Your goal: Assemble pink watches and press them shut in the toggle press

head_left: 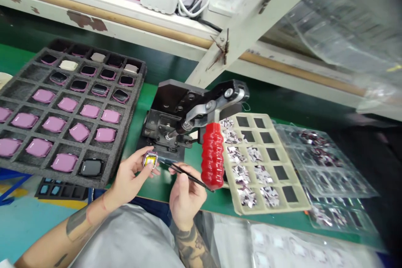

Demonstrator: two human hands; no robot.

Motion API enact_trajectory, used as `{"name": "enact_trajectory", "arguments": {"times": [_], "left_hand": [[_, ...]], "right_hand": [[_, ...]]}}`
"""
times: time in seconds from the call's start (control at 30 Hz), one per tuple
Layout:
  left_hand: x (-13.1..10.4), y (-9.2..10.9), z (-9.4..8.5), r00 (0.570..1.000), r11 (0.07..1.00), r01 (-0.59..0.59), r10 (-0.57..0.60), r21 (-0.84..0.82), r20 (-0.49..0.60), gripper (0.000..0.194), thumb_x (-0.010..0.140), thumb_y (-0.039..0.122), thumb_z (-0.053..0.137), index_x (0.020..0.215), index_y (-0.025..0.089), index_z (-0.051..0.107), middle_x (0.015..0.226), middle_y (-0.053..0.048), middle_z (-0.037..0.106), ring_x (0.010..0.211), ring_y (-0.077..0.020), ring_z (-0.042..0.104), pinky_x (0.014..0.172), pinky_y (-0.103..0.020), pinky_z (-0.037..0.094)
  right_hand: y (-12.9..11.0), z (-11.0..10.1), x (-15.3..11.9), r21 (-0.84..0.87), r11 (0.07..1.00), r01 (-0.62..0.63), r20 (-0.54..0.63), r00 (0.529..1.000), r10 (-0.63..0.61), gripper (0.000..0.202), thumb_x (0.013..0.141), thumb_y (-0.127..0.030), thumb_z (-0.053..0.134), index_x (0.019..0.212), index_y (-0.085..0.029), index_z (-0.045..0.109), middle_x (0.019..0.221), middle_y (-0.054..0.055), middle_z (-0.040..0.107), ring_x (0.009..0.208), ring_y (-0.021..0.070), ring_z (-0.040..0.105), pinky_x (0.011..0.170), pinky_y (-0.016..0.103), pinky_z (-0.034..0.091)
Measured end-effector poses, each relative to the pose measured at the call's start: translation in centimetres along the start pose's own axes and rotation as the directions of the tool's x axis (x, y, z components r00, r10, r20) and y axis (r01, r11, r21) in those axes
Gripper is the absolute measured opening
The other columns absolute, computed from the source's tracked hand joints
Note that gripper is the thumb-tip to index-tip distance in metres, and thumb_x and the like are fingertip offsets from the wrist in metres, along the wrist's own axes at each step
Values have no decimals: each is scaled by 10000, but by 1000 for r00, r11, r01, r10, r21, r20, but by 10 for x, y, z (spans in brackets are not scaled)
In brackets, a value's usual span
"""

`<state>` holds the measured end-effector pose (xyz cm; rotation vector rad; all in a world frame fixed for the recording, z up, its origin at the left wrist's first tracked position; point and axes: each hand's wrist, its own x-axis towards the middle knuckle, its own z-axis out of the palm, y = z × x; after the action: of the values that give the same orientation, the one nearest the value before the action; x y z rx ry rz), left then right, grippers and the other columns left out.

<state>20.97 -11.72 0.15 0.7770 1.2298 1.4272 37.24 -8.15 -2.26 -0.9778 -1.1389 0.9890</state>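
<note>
My left hand (130, 178) pinches a small purple-rimmed watch case (150, 159) between thumb and fingers, its yellow and white inside facing up. In my right hand (186, 197) is a pair of black tweezers (196, 180), gripped between thumb and fingers. The tweezers' tips point left and lie close beside the watch case; whether they touch it I cannot tell. Just beyond both hands stands a black toggle-clamp press (168, 127). Its red ribbed handle (212, 155) hangs down over the back end of the tweezers.
At left a grey foam tray (106, 178) holds several purple and dark watch cases. Right of the press, a cream compartment tray (240, 209) carries small shiny pieces. Clear plastic trays (339, 184) lie further right. A white shelf (125, 35) with a slanted post runs behind.
</note>
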Motion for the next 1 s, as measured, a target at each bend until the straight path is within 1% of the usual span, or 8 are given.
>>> {"name": "enact_trajectory", "arguments": {"times": [0.53, 0.63, 0.7, 0.77, 0.8, 0.87, 0.93, 1.0], "left_hand": [[4, 11, -5, 998, 988, 68, -68, -140, 4, 533, 987, 416, 853, 1433, 149, 730, 1186, -170, 862, 948, -299, 871, 789, -372, 725], [4, 9, -8, 997, 989, 68, -72, -135, -29, 520, 993, 412, 848, 1433, 163, 728, 1182, -157, 864, 948, -298, 874, 805, -369, 726], [2, 5, -10, 998, 995, 46, -50, -93, -41, 518, 1003, 402, 840, 1452, 180, 710, 1199, -146, 862, 959, -286, 875, 837, -356, 724], [0, -2, -13, 999, 999, 28, -29, -40, -33, 534, 1001, 395, 845, 1472, 200, 685, 1201, -131, 861, 964, -275, 875, 851, -342, 723], [-1, -5, -15, 999, 1000, 24, -25, -18, -24, 545, 997, 394, 851, 1477, 209, 673, 1204, -125, 860, 974, -275, 874, 852, -339, 724], [-2, -11, -18, 1000, 1000, 25, -24, 10, -7, 556, 991, 399, 857, 1476, 218, 656, 1221, -122, 855, 1011, -281, 870, 859, -338, 726], [-3, -14, -20, 1000, 999, 25, -25, 30, -9, 541, 993, 410, 853, 1459, 217, 657, 1253, -126, 847, 1045, -281, 865, 878, -334, 724], [-3, -14, -20, 999, 998, 20, -18, 65, -32, 501, 988, 419, 858, 1408, 214, 678, 1260, -121, 844, 1047, -273, 864, 902, -325, 719]], "right_hand": [[-30, -22, 17, 156, 971, -181, 187, 971, 151, 197, 1053, -397, 755, 967, -222, 728, 852, 37, 719, 718, 177, 679, 669, 328, 567], [-50, -36, 39, 298, 932, -208, 331, 938, 103, 210, 1050, -415, 758, 943, -239, 717, 719, 0, 671, 594, 157, 607, 588, 302, 508], [-67, -56, 65, 291, 947, -134, 450, 893, -12, 222, 1037, -423, 775, 918, -244, 718, 669, -7, 662, 553, 164, 595, 558, 311, 498], [-83, -75, 92, 105, 988, 110, 321, 937, -138, 152, 1036, -368, 784, 953, -246, 749, 746, 11, 718, 623, 184, 659, 615, 340, 542], [-88, -82, 102, -74, 965, 252, 176, 956, -236, 79, 1038, -318, 783, 1000, -250, 772, 832, 27, 757, 709, 197, 704, 679, 359, 570], [-92, -88, 113, -450, 796, 405, 17, 895, -446, 109, 1042, -208, 765, 1130, -264, 794, 1018, 49, 799, 900, 216, 749, 826, 390, 597], [-85, -84, 109, -641, 561, 524, 233, 829, -508, 224, 1055, -149, 727, 1248, -255, 770, 1110, 67, 807, 995, 228, 744, 889, 405, 586], [-72, -75, 95, -659, 342, 670, 570, 742, -354, 217, 1097, -147, 656, 1284, -220, 738, 1067, 78, 801, 970, 232, 721, 865, 408, 563]]}}
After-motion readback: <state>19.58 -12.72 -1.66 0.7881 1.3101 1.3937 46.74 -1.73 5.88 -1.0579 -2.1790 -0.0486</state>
